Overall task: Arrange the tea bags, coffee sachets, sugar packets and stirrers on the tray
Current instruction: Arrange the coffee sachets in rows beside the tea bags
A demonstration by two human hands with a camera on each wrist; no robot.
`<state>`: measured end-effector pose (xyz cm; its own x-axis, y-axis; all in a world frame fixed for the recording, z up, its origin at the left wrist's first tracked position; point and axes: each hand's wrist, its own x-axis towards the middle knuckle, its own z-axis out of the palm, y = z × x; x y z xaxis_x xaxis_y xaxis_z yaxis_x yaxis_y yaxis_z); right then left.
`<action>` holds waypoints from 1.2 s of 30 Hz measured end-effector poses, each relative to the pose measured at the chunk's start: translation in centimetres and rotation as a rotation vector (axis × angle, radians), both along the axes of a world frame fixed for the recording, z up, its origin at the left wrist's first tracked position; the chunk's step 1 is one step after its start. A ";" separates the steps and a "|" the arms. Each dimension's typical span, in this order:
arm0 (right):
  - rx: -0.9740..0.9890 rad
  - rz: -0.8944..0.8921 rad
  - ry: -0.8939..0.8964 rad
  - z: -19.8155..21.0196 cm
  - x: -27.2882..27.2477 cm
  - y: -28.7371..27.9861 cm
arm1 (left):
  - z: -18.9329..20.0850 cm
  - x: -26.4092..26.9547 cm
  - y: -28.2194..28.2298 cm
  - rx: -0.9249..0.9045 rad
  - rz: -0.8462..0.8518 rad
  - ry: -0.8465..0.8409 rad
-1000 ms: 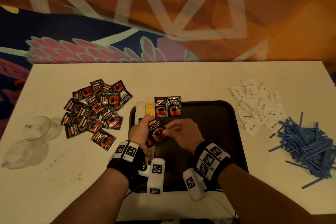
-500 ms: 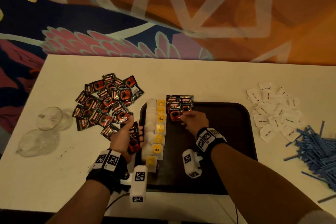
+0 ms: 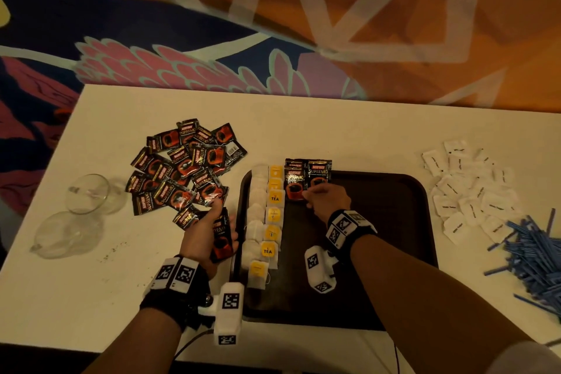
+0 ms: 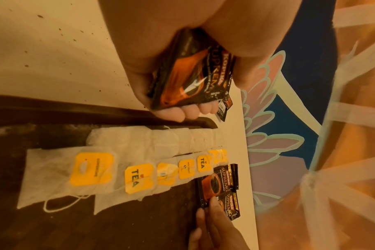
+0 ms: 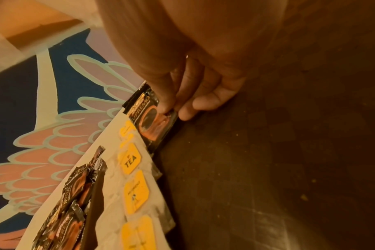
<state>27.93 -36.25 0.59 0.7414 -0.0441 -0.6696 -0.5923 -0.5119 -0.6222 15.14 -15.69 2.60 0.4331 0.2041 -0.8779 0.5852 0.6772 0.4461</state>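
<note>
Left hand [image 3: 204, 235] grips a sachet stack [image 3: 222, 235]; right hand [image 3: 327, 198] pinches a tray sachet [image 3: 294, 184].

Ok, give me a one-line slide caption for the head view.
Right hand places a coffee sachet beside the tea bags on the tray; left hand holds spare sachets.

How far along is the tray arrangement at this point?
Done: a column of white tea bags with yellow tags lines the dark brown tray's left side. In hand: the right hand sets a black-and-red coffee sachet beside two placed ones; the left hand holds spare sachets. Left: the loose sachet pile, white sugar packets and blue stirrers, all on the white table.
</note>
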 end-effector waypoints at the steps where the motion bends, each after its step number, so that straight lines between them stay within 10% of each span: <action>1: -0.005 0.005 -0.005 -0.1 0.0 0.0 | -0.2 0.0 0.0 -0.003 -0.010 -0.010; 36: 0.224 0.335 -0.165 4.3 -5.6 -3.9 | 2.2 4.6 -8.5 0.188 -0.087 -0.003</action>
